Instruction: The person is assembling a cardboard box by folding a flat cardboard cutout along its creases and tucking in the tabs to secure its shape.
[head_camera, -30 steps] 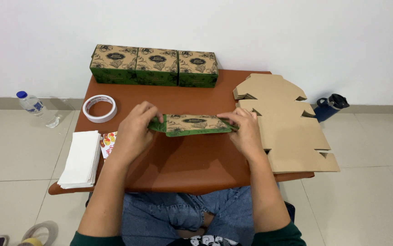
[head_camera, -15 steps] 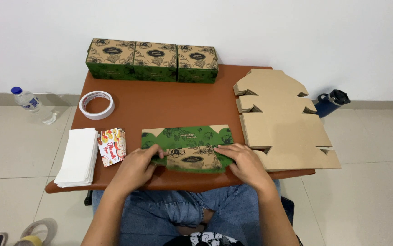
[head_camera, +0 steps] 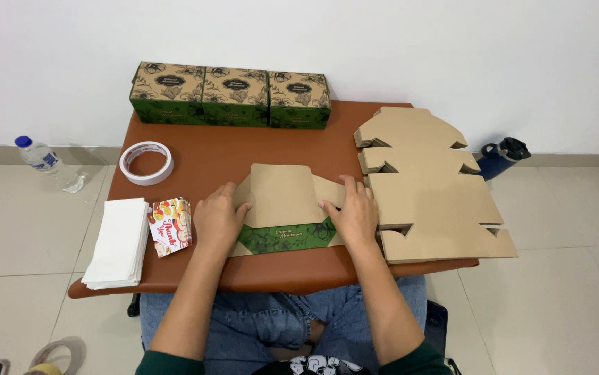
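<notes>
the half-folded box blank (head_camera: 287, 205) lies flat near the front edge of the brown bench (head_camera: 209, 163), brown side up with a green printed strip showing along its near edge. the left hand (head_camera: 217, 221) and right hand (head_camera: 352, 214) are both spread flat, pressing down on its two ends, pinching nothing. to crease it well, i'd judge both palms should bear down evenly along the fold lines, keeping the blank square and clear of the stack of flat blanks (head_camera: 430, 187) beside the right hand.

brown table (head_camera: 202, 163) | green boxes (head_camera: 230, 94) | tape roll (head_camera: 147, 163) | flat cardboard blanks (head_camera: 431, 194)
</notes>
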